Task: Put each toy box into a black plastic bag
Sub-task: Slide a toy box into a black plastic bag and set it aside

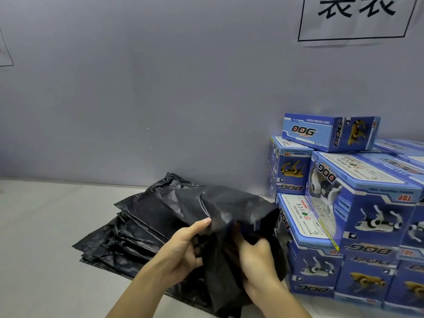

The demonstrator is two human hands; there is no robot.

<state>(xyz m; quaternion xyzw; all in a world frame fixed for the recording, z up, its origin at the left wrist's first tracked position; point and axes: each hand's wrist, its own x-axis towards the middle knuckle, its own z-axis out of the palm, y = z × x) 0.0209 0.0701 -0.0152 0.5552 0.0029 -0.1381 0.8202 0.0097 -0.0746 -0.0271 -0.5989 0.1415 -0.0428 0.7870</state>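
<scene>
Toy box [257,222], one blue corner showing, sits inside black bag [231,203] gripped by left hand [183,249] and right hand [259,258]; flat bag pile [128,228] left, stacked boxes [358,203] right, bare tabletop [41,226] far left.

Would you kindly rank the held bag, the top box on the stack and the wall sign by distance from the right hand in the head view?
1. Held bag: gripped by the right hand itself, centre.
2. Top box: up and to the right, atop the blue stack.
3. Wall sign: far above, top right on the wall.
</scene>
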